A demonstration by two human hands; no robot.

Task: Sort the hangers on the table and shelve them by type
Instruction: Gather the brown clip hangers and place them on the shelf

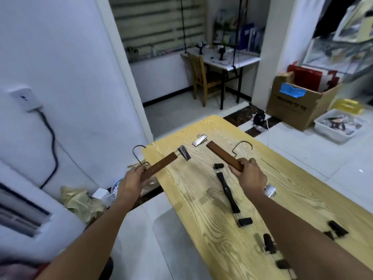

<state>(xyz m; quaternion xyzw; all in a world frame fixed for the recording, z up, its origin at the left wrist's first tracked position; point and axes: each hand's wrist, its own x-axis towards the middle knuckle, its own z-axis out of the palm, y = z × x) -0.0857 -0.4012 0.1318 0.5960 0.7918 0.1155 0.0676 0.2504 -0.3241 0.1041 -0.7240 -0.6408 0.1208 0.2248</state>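
My left hand (132,181) grips a brown wooden clip hanger (159,164) by its bar, held past the table's left edge with its metal hook up and one silver clip over the tabletop. My right hand (251,176) grips a second brown wooden clip hanger (221,153) above the yellow wooden table (201,209), its silver clip pointing away and another clip showing behind my wrist. A black clip hanger (229,191) lies flat on the table between my arms. More black hangers (269,243) lie nearer me, partly hidden by my right forearm.
A white wall with a socket and black cable stands close on the left. Bags and a white box sit on the floor by the table's left edge. A cardboard box (296,102) and a white bin (339,126) stand on the floor at right. No shelf is in view.
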